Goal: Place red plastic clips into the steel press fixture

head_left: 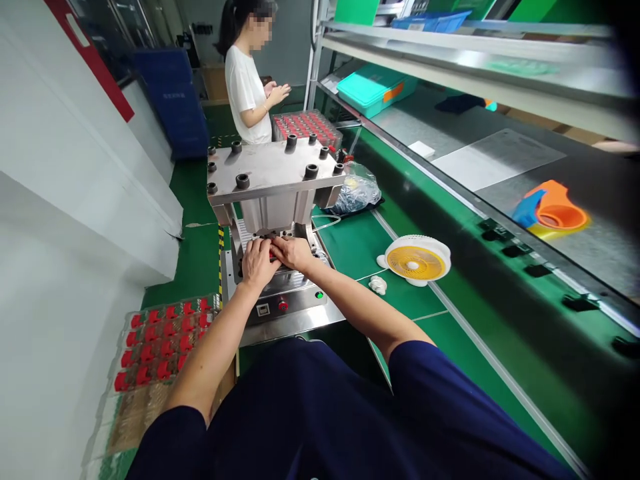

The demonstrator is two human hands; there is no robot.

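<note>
A steel press machine [274,175] stands on the green bench in front of me. Both my hands reach under its top plate onto the fixture bed. My left hand [257,262] has its fingers curled down on the fixture, and a small red part [273,253] shows between my two hands. My right hand [293,252] is closed beside it, fingertips touching the same spot. I cannot tell which hand grips the red part. The machine's front panel [285,307] shows a red and a green button just below my wrists.
A clear tray of several red parts [163,343] lies at my lower left. A small yellow fan [416,260] and a plastic bag [356,190] lie to the right. Another person [247,73] stands beyond the machine beside a second tray of red parts [306,127]. Shelving runs along the right.
</note>
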